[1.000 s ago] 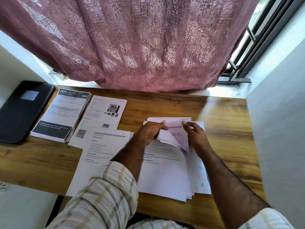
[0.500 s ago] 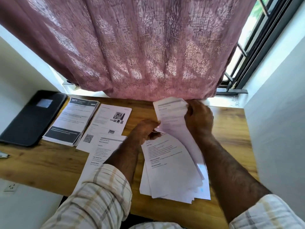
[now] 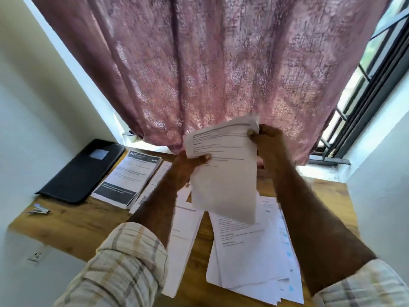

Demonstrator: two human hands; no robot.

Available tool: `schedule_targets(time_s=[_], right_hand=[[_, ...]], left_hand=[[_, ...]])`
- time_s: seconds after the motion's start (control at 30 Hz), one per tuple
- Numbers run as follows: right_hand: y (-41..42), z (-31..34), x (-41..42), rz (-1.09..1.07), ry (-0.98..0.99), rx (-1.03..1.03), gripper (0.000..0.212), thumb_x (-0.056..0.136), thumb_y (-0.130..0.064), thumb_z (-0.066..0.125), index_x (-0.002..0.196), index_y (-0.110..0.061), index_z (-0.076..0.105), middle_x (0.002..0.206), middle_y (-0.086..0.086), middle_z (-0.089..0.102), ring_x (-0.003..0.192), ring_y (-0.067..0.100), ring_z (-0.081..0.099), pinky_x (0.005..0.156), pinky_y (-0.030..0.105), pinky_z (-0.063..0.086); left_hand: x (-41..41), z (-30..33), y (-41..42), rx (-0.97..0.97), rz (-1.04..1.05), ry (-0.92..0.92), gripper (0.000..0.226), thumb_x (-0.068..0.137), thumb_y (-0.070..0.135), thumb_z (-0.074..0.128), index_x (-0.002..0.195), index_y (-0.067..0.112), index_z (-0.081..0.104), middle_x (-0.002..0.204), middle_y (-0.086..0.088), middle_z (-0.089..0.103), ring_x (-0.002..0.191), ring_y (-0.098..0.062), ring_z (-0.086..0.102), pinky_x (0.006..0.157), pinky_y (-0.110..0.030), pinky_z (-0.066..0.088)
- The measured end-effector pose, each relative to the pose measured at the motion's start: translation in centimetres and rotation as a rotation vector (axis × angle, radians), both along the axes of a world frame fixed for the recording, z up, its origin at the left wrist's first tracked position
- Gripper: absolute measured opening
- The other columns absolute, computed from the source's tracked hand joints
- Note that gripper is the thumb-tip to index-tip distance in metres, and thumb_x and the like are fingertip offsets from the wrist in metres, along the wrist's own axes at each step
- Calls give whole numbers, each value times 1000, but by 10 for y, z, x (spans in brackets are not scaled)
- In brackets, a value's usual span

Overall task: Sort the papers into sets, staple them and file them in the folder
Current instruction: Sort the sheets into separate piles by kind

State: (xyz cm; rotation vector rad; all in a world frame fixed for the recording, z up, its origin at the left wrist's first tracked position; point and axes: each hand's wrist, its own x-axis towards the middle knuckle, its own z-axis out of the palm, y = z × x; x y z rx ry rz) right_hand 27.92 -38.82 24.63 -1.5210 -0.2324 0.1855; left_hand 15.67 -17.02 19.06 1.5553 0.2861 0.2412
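Paper held up at the centre of the frame: a printed sheet (image 3: pixel 223 173) is raised off the table, its long axis running from the upper right down toward the lower centre, text end uppermost. The right hand (image 3: pixel 269 142) has its fingers curled round the sheet's upper right corner; the left hand (image 3: pixel 188 165) pinches the left edge, thumb on the printed face. Both hands sit at the sheet's upper end, so its lower end hangs free.

Directly beneath, at lower centre right, lies the unsorted stack (image 3: pixel 254 258), fanned loosely. Left of it lie sorted sheets (image 3: pixel 183 235), and further toward the middle left a set with a dark banner (image 3: pixel 130 178). The left hand is the nearer one to those piles, so laying the sheet down there would likely be a leftward and downward carry.

The wooden table (image 3: pixel 73 220) also bears a black folder (image 3: pixel 81 171) at the left and a small stapler (image 3: pixel 39 210) near its left edge. A pink curtain (image 3: pixel 210 63) fills the upper frame, and a barred window (image 3: pixel 376 85) shows at the upper right.
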Motion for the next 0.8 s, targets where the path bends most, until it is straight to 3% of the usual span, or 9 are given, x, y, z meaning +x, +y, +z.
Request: schedule_targets(time_s=[0.07, 0.2, 0.27, 0.37, 0.47, 0.57, 0.63, 0.7, 0.8], right_hand=[[13, -15, -8, 23, 113, 17, 10, 95, -3, 71, 104, 1, 74, 101, 23, 77, 84, 35, 75, 82, 58, 62], [51, -50, -36, 13, 231, 22, 18, 93, -16, 79, 94, 2, 73, 92, 28, 75, 77, 32, 71, 78, 62, 61], [70, -67, -49, 28, 270, 7, 15, 94, -16, 78, 85, -4, 75, 86, 21, 76, 78, 33, 73, 76, 59, 62], [102, -90, -73, 18, 291, -12, 15, 100, -20, 71, 91, -10, 78, 92, 13, 78, 85, 38, 76, 73, 50, 64], [129, -106, -99, 29, 256, -25, 16, 102, -14, 68, 102, 0, 73, 92, 15, 75, 80, 34, 75, 58, 39, 62], [153, -116, -123, -51, 295, -62, 15, 96, -9, 74, 101, 5, 73, 95, 28, 74, 77, 42, 74, 66, 60, 61], [165, -119, -139, -92, 304, -49, 16, 93, -9, 77, 98, 6, 74, 92, 30, 73, 72, 43, 73, 64, 55, 60], [173, -120, -149, -147, 309, -68, 13, 92, -16, 81, 88, -4, 79, 85, 20, 74, 68, 34, 72, 59, 43, 61], [181, -124, -153, -220, 317, -168, 19, 87, -31, 86, 73, -19, 81, 78, 7, 78, 73, 32, 75, 70, 51, 65]], left_hand=[[-19, -1, 19, 29, -18, 35, 43, 93, 3, 76, 134, 1, 61, 130, -16, 72, 118, -36, 70, 98, -57, 59], [-68, -20, 60, 14, -75, 84, 43, 93, 0, 75, 132, 18, 68, 135, -16, 69, 125, -38, 67, 102, -60, 55], [-89, -35, 82, -1, -93, 118, 42, 92, 1, 76, 126, 27, 72, 134, -15, 70, 126, -38, 66, 102, -58, 55], [-115, -60, 118, -40, -91, 214, 48, 86, 3, 83, 128, 20, 69, 131, -11, 72, 124, -37, 67, 104, -60, 55], [-135, -76, 152, -48, -132, 250, 50, 84, 3, 85, 128, 19, 67, 127, -6, 75, 119, -27, 71, 101, -50, 58], [-154, -87, 185, -69, -200, 277, 50, 85, 5, 83, 132, 13, 66, 124, -3, 76, 114, -20, 73, 89, -32, 62], [-164, -93, 202, -82, -224, 298, 52, 84, 9, 85, 133, 13, 67, 122, -1, 77, 111, -18, 74, 90, -32, 63], [-167, -96, 214, -80, -245, 305, 55, 82, 13, 87, 133, 14, 67, 123, -1, 77, 112, -18, 74, 94, -36, 62], [-167, -105, 224, -105, -289, 278, 67, 74, 25, 95, 133, 16, 65, 129, -5, 74, 119, -24, 71, 97, -44, 61]])
